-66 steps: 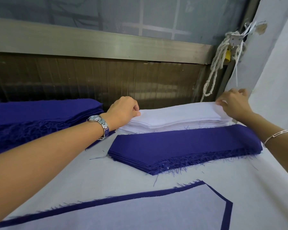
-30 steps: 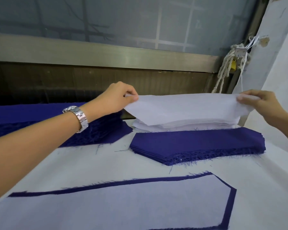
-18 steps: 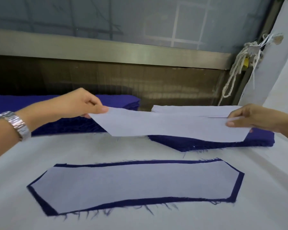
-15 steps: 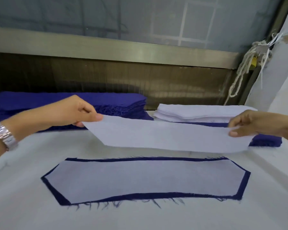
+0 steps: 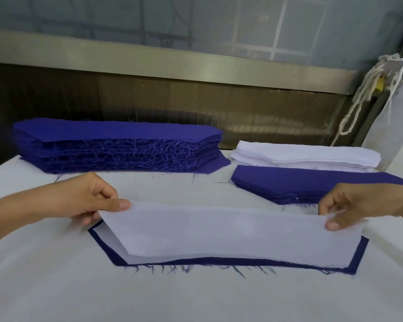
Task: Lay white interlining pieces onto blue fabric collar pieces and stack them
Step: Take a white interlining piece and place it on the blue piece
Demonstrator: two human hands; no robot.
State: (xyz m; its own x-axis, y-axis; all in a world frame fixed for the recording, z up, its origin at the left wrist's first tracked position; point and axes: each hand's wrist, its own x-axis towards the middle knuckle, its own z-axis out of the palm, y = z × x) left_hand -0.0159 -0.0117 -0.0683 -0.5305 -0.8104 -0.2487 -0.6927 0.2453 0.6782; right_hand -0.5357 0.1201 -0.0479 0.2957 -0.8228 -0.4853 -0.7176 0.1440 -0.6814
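My left hand (image 5: 89, 198) pinches the left end of a white interlining piece (image 5: 223, 231), and my right hand (image 5: 358, 205) pinches its right end. The piece hangs stretched just above a blue collar piece (image 5: 265, 262) lying flat on the table, which has white interlining lying on it. Only that collar piece's blue border and frayed front edge show. A stack of white interlining (image 5: 307, 155) sits at the back right, with a low stack of blue collar pieces (image 5: 300, 184) in front of it. A tall blue stack (image 5: 116, 147) stands at the back left.
The table is covered in white cloth (image 5: 149, 296). Behind it runs a brown panel with a metal rail (image 5: 172, 56). A knotted white rope (image 5: 368, 89) hangs at the back right beside a white wall.
Both hands lifted one white piece off the interlining stack and carried it toward me and down, until it hangs over the collar piece on the table.
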